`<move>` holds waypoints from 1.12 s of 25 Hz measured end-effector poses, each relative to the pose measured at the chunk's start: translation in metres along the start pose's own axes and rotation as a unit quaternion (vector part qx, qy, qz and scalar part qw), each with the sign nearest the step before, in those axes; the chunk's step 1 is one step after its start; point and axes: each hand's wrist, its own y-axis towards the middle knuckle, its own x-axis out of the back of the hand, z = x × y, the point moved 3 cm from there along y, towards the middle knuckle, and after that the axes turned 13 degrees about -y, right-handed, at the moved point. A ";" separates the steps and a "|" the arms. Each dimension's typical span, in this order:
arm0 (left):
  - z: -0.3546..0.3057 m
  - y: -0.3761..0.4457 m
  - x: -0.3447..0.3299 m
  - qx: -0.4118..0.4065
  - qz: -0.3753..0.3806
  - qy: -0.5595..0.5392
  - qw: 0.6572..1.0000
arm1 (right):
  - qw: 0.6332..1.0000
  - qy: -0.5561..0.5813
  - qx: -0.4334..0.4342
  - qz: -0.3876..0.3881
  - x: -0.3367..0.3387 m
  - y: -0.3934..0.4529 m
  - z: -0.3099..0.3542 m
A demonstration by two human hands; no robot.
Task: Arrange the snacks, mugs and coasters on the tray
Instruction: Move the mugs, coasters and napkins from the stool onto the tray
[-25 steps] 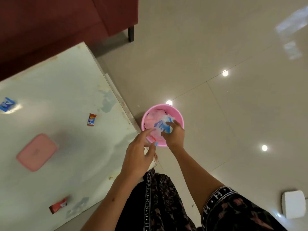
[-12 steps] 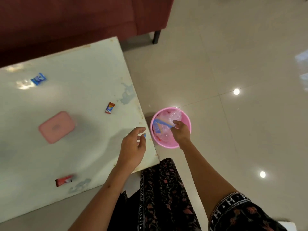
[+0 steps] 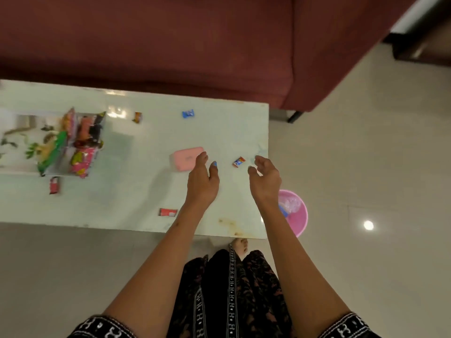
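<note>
- Both hands are held above the worktop (image 3: 136,191) with nothing in them: the left hand (image 3: 201,180) has its fingers (image 3: 202,159) loosely spread, and the right hand (image 3: 264,179) has its fingers (image 3: 259,160) curled but parted around no object.
- A small red, white and blue candy (image 3: 238,161) lies between the two sets of fingertips, nearer the right ones; it is judged the likely next pick. Being small and flat, it could be pinched badly and flicked towards the worktop's right edge, just beyond the right fingers.
- A pink lidded box (image 3: 186,158) sits touching or just under the left fingertips; which cannot be told. A careless sweep could push it.
- Well to the left of the left fingers, a floral tray (image 3: 14,142) carries standing snack packets (image 3: 83,140). These could be toppled if more are crowded in.
- Loose sweets are scattered: a blue one (image 3: 188,113) and an orange one (image 3: 137,117) beyond the fingers, a red wrapper (image 3: 168,212) behind the left wrist, another red one (image 3: 54,185) by the tray. Any could be missed.
- No mugs or coasters are seen.
- The worktop is pale, glossy and stained near its front edge, so wrappers may slide.
- A pink tub (image 3: 296,217) with plastic wrappers stands on the shiny tiled floor (image 3: 366,154) behind the right wrist; a maroon sofa (image 3: 170,45) lies beyond the worktop.
</note>
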 end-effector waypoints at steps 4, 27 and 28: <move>-0.001 -0.031 0.106 -0.031 -0.042 -0.018 0.998 | 0.997 0.018 0.071 -0.004 -0.039 -0.067 0.070; 0.119 -0.082 0.525 0.020 -0.260 -0.171 0.950 | 0.950 -0.048 0.275 0.140 -0.345 -0.283 0.282; 0.122 -0.075 0.541 0.020 -0.268 -0.168 0.948 | 0.946 -0.055 0.285 0.148 -0.361 -0.283 0.295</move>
